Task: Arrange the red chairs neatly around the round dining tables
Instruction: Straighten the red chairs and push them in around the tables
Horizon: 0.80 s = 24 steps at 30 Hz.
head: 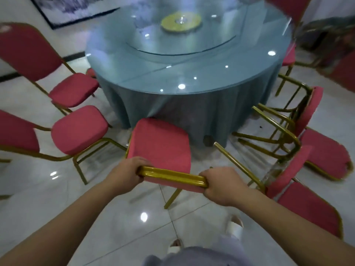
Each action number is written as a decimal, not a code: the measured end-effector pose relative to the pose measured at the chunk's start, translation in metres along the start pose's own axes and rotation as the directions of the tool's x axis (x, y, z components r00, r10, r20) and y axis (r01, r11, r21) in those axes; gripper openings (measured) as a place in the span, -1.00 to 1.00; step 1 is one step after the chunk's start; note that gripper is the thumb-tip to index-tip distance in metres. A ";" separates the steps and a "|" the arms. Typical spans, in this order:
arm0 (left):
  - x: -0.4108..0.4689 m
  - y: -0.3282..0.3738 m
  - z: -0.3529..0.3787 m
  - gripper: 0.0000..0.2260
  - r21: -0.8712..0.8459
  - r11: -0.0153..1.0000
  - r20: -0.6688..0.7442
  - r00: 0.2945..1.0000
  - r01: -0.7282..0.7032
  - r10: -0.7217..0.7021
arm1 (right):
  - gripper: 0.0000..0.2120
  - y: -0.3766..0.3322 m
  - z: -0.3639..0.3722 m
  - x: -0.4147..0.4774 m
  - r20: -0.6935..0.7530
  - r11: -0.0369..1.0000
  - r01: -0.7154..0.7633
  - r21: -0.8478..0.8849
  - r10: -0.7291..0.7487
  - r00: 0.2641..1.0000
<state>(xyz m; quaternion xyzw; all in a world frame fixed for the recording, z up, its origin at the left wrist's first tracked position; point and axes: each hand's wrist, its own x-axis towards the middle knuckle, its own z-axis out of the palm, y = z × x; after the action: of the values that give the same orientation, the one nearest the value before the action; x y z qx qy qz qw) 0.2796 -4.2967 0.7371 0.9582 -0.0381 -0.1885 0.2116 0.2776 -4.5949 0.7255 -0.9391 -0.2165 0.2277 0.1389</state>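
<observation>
Red chair (161, 144): seat directly ahead of both hands, pointing at the tabletop (192, 60).
Hands: left hand (127, 174) and right hand (221, 186) clenched on the gold top rail (172, 176) (rail crosswise, both equally near).

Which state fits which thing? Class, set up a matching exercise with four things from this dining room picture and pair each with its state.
Things:
1. red padded chair nearest the person
2. two red chairs at the right of the table
3. round glass turntable with a yellow centre
4. teal cloth on the round dining table

States:
A. hanging down to the floor
B. tipped over, gold legs pointing at the table
C. held at its gold top rail by the left hand and the right hand
D. lying on the tabletop

Pairs: 1-C, 2-B, 3-D, 4-A
</observation>
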 end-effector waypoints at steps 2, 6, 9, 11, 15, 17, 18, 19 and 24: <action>-0.023 -0.049 -0.015 -0.60 -0.040 0.996 -0.069 0.994 0.078 -0.081 | -0.89 -0.054 -0.007 0.014 -0.007 0.993 0.113 -0.012 -0.113 0.994; -0.062 -0.131 -0.016 -0.64 -0.111 0.950 -0.212 0.927 0.291 -0.309 | -0.79 -0.142 -0.002 0.044 -0.001 0.959 0.213 0.185 -0.217 0.976; -0.081 -0.163 -0.010 -0.59 -0.186 0.901 -0.236 0.872 0.392 -0.429 | -0.64 -0.168 0.025 0.062 0.068 0.944 0.173 0.281 -0.199 0.978; -0.091 -0.168 -0.011 -0.48 -0.099 0.915 -0.157 0.902 0.390 -0.402 | -0.59 -0.168 0.048 0.065 0.194 0.935 0.170 0.310 -0.237 0.952; -0.102 -0.149 -0.029 -0.23 -0.003 0.919 -0.024 0.919 0.394 -0.394 | -0.42 -0.146 0.066 0.055 0.186 0.924 0.080 0.373 -0.159 0.970; -0.098 -0.127 -0.040 -0.17 0.000 0.951 0.075 0.948 0.310 -0.309 | -0.41 -0.132 0.063 0.047 0.174 0.905 0.022 0.426 -0.106 0.979; -0.093 -0.112 -0.044 -0.17 -0.036 0.965 0.118 0.960 0.261 -0.255 | -0.43 -0.123 0.058 0.042 0.170 0.896 -0.010 0.444 -0.074 0.983; -0.086 -0.095 -0.047 -0.20 -0.089 0.974 0.141 0.971 0.207 -0.194 | -0.45 -0.115 0.053 0.035 0.159 0.886 -0.043 0.462 -0.035 0.987; -0.038 0.003 -0.034 -0.42 -0.216 0.973 0.092 0.990 -0.085 0.107 | -0.47 -0.067 0.017 -0.011 0.004 0.778 -0.221 0.588 0.271 0.963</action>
<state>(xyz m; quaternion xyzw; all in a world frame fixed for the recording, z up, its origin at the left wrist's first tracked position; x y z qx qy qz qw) 0.2573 -4.2802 0.7799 0.9163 -0.0750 -0.2303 0.3188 0.2374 -4.5397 0.7392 -0.8796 -0.0060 0.2612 0.3975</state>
